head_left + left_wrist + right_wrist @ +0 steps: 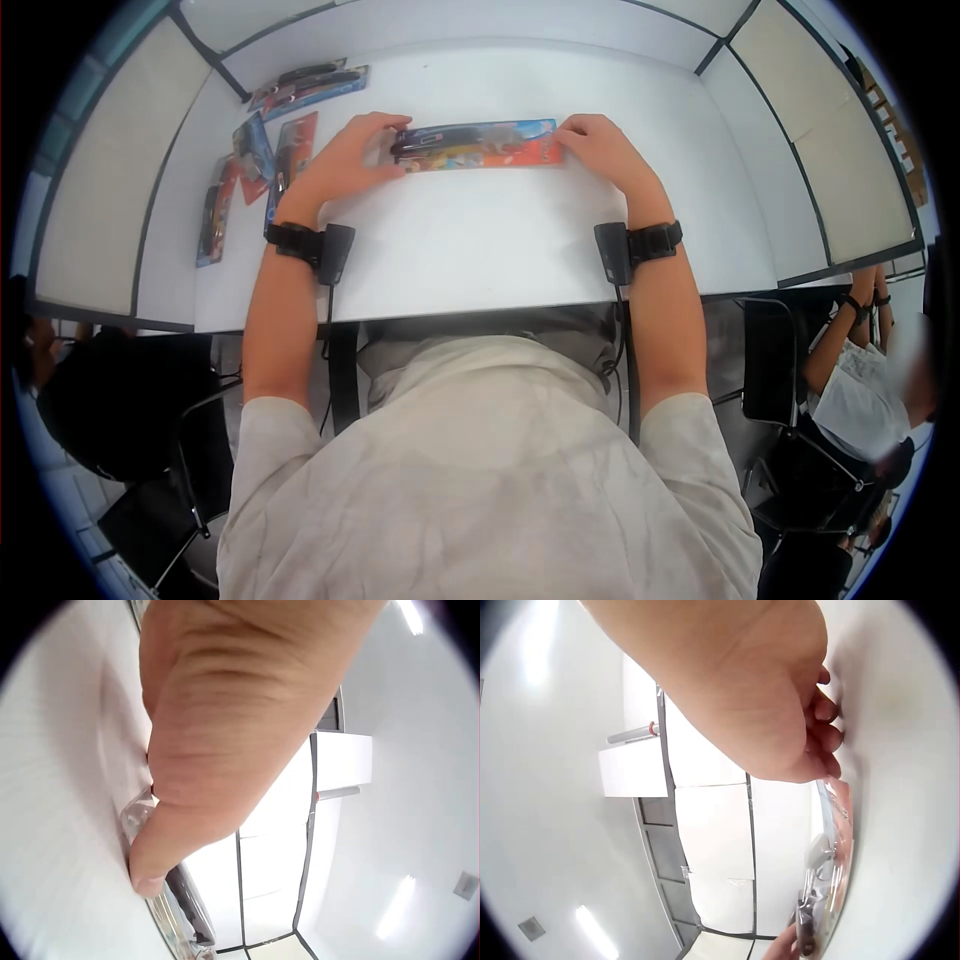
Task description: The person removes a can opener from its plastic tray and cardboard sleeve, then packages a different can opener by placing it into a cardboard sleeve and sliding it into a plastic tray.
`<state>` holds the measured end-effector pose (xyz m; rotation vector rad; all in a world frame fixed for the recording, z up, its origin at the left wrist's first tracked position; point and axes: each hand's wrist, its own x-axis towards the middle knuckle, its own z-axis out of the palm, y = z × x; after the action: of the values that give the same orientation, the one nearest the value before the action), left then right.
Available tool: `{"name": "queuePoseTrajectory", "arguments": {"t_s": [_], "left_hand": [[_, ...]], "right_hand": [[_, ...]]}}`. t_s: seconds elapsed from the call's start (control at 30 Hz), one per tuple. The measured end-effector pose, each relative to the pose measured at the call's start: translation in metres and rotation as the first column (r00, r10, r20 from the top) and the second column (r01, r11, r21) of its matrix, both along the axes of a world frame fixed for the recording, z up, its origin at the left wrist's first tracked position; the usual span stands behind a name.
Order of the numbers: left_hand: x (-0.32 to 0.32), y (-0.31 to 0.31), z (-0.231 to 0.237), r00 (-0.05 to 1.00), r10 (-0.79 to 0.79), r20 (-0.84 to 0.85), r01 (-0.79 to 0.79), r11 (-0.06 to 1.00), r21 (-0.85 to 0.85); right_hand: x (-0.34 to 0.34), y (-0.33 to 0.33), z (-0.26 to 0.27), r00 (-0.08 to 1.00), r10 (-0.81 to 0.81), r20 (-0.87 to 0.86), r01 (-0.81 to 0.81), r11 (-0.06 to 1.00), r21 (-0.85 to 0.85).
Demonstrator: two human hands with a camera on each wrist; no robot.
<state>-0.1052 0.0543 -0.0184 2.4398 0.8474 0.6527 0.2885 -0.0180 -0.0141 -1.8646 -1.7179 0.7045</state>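
Observation:
A blister-packed item (480,145) with a blue and orange card and a dark object under clear plastic lies flat on the white table. At its left end is my left hand (350,160), thumb and fingers spread round the edges; in the left wrist view the left thumb (154,862) presses on the pack (176,915). My right hand (610,150) pinches the pack's right end, and the right wrist view shows the right hand (780,712) with fingers curled at the corner of the pack (832,847).
Several similar packs lie at the table's left: a group at the back left (310,88), an upright-lying one (215,212), and others (290,150) close to my left forearm. White panels (590,30) enclose the table (480,260). Other people sit at both sides.

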Motion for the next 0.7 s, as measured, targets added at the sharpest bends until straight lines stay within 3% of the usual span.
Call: {"name": "queuePoseTrajectory", "arguments": {"t_s": [0.17, 0.27, 0.47, 0.57, 0.7], "left_hand": [[0.003, -0.006, 0.009, 0.999, 0.045, 0.016, -0.044, 0.996, -0.075], [0.005, -0.008, 0.011, 0.997, 0.079, 0.001, -0.079, 0.994, -0.081], [0.002, -0.003, 0.004, 0.998, 0.040, 0.044, -0.039, 0.999, -0.039], [0.003, -0.003, 0.007, 0.998, 0.051, -0.022, -0.051, 0.999, 0.019], [-0.001, 0.002, 0.000, 0.998, 0.066, -0.016, -0.065, 0.997, 0.046]], "right_hand": [[-0.001, -0.001, 0.003, 0.997, 0.017, 0.074, -0.019, 0.999, 0.038], [-0.002, -0.006, 0.006, 0.997, -0.063, 0.041, 0.062, 0.998, 0.029], [0.007, -0.007, 0.005, 0.986, -0.117, 0.123, 0.108, 0.991, 0.080], [0.015, -0.002, -0.002, 0.978, -0.118, 0.170, 0.101, 0.989, 0.108], [0.018, -0.006, 0.005, 0.979, -0.139, 0.147, 0.132, 0.990, 0.055]]}}
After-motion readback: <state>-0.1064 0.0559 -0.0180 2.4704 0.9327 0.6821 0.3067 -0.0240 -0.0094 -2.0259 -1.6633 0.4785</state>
